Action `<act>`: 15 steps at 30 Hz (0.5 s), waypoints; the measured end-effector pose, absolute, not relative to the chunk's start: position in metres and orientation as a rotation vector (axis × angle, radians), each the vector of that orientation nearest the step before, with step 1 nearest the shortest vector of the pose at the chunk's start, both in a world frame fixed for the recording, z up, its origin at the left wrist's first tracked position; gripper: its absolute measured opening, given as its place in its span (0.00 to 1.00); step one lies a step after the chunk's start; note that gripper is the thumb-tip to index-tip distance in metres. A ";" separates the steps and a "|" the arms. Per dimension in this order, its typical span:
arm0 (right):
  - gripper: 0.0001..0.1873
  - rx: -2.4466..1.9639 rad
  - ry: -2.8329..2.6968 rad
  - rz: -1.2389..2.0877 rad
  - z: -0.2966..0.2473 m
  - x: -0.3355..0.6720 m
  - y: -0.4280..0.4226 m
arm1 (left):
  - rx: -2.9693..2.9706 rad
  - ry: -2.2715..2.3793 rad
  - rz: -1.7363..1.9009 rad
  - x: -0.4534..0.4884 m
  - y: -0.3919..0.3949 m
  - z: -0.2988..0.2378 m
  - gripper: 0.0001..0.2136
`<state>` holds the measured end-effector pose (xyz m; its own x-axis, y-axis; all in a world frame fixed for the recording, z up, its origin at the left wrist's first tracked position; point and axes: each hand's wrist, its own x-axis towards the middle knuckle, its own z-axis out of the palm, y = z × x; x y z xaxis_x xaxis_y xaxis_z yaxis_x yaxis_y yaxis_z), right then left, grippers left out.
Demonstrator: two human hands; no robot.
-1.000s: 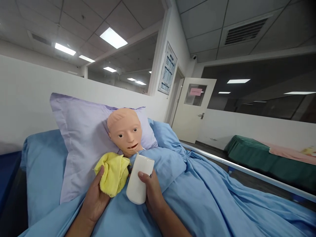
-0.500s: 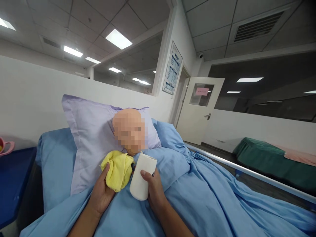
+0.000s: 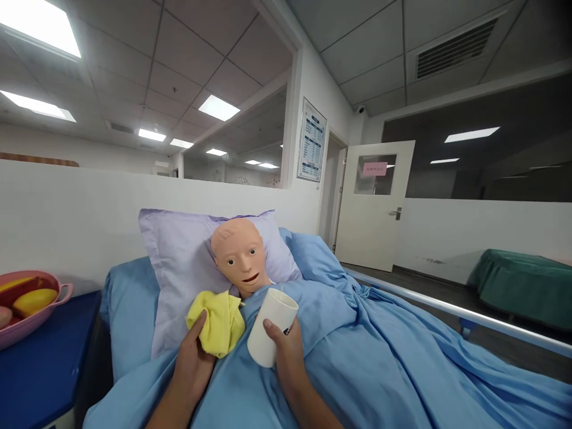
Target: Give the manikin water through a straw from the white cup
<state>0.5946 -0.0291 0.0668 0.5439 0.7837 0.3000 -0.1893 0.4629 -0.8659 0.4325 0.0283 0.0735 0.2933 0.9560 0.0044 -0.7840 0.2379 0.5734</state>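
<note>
A folded yellow cloth (image 3: pixel 217 325) is in my left hand (image 3: pixel 194 363), its thumb pressed on the front of it. My right hand (image 3: pixel 288 357) is closed around a white mug (image 3: pixel 270 328), which leans with its open top away from me. Both things are held above the blue quilt (image 3: pixel 348 363). Just beyond them a bald manikin (image 3: pixel 236 256) lies with its head on a lilac pillow (image 3: pixel 179 256), mouth slightly open, quilt drawn up to its neck. What is inside the mug cannot be seen.
On the left stands a dark blue bedside table (image 3: pixel 49 351) with a pink basket (image 3: pixel 58 295) of fruit-like items. A white bed rail (image 3: pixel 429 307) runs along the right side. Past it are an open door (image 3: pixel 370 226) and a green-covered bed (image 3: pixel 518 286).
The view has turned left and levelled, bringing more of the pink basket into sight. My hands keep hold of the cloth and the mug, in nearly the same place by the manikin.
</note>
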 end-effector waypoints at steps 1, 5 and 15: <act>0.33 -0.905 -0.763 0.662 0.067 0.595 -0.029 | 0.544 0.408 1.276 0.433 0.023 0.080 0.18; 0.33 -0.927 -0.722 0.618 0.070 0.596 -0.029 | 0.700 0.491 1.602 0.436 0.004 0.099 0.19; 0.37 -0.833 -0.699 0.634 0.074 0.594 -0.028 | 1.925 0.160 1.512 0.489 0.040 0.143 0.14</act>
